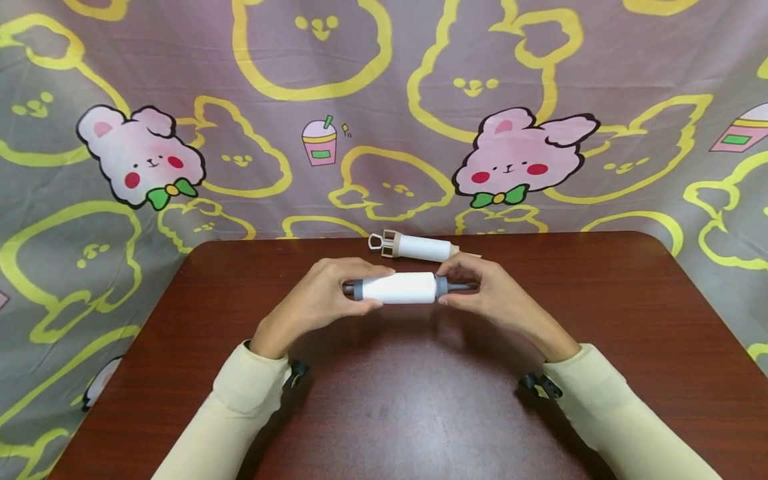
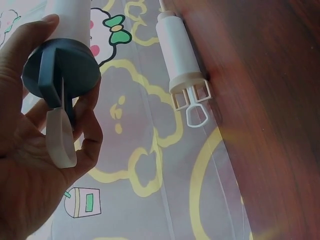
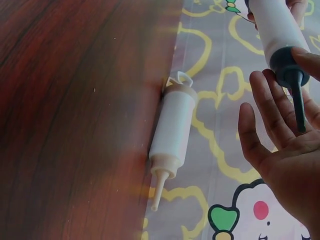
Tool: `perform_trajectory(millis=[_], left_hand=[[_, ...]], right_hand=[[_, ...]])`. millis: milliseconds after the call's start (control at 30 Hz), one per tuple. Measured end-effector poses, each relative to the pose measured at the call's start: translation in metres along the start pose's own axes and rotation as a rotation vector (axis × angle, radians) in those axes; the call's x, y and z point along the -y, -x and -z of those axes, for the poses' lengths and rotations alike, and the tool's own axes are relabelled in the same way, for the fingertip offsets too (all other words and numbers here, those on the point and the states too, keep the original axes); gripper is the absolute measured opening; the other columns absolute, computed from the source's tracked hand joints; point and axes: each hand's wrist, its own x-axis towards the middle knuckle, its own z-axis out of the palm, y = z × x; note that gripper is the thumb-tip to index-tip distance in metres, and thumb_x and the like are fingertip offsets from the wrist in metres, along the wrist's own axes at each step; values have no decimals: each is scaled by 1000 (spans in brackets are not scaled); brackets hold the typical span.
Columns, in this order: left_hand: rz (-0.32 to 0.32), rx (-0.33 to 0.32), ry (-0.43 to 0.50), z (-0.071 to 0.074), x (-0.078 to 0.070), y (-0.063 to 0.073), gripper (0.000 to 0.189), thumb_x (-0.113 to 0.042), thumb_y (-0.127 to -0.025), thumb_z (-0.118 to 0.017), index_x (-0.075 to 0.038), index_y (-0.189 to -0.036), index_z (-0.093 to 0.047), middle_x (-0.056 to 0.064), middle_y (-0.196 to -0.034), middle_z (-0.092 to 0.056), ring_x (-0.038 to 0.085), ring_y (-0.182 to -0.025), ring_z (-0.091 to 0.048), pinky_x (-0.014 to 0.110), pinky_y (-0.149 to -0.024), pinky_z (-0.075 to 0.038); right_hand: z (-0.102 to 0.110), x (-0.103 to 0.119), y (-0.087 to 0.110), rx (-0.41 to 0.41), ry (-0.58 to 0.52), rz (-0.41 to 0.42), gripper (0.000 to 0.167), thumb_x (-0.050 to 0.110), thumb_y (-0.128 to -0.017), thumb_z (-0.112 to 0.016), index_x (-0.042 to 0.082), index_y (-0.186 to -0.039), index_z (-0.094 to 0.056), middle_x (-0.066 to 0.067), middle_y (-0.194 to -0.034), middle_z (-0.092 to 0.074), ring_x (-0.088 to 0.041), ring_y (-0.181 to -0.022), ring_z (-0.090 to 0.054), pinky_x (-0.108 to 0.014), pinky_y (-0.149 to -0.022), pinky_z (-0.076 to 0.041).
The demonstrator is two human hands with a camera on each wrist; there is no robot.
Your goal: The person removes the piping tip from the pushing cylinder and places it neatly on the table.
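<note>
A white-barrelled piping syringe [image 1: 400, 288] with grey-blue ends is held level between both hands, above the table. My left hand [image 1: 315, 293] grips the barrel's left end between thumb and fingers. In the left wrist view, its grey end cap [image 2: 80, 75] and pale plunger handle [image 2: 61, 140] sit inside that hand's curve. My right hand [image 1: 495, 293] pinches the grey-blue nozzle cap [image 3: 284, 61] between thumb and fingertips; the long thin nozzle [image 3: 298, 107] points toward the palm. Just behind lies a second piping syringe [image 1: 423, 248], white with beige ends, untouched.
The brown wooden table [image 1: 384, 413] runs back to a patterned cloth [image 1: 384, 120] hanging behind it. The second syringe lies near the table's far edge, its pull-ring to the left and its nozzle partly behind the right hand.
</note>
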Motion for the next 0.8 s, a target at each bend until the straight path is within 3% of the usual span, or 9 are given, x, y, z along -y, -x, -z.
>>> perform_trajectory(millis=[533, 800], left_hand=[[15, 4, 21, -1, 1, 1, 48, -20, -82, -91, -21, -128, -77, -2, -120, -77, 13, -103, -70, 36, -86, -56], [26, 8, 24, -1, 3, 2, 48, -19, -82, -91, -21, -128, -77, -2, -119, -77, 14, -102, -70, 36, -85, -56]], right_hand=[[0, -1, 0, 22, -38, 6, 36, 9, -87, -85, 8, -118, -67, -10, -115, -70, -25, -103, -68, -25, -84, -56], [0, 0, 1, 12, -24, 6, 35, 11, -88, -85, 9, -119, -68, -8, -113, -69, -23, -102, -67, -28, -89, -56]])
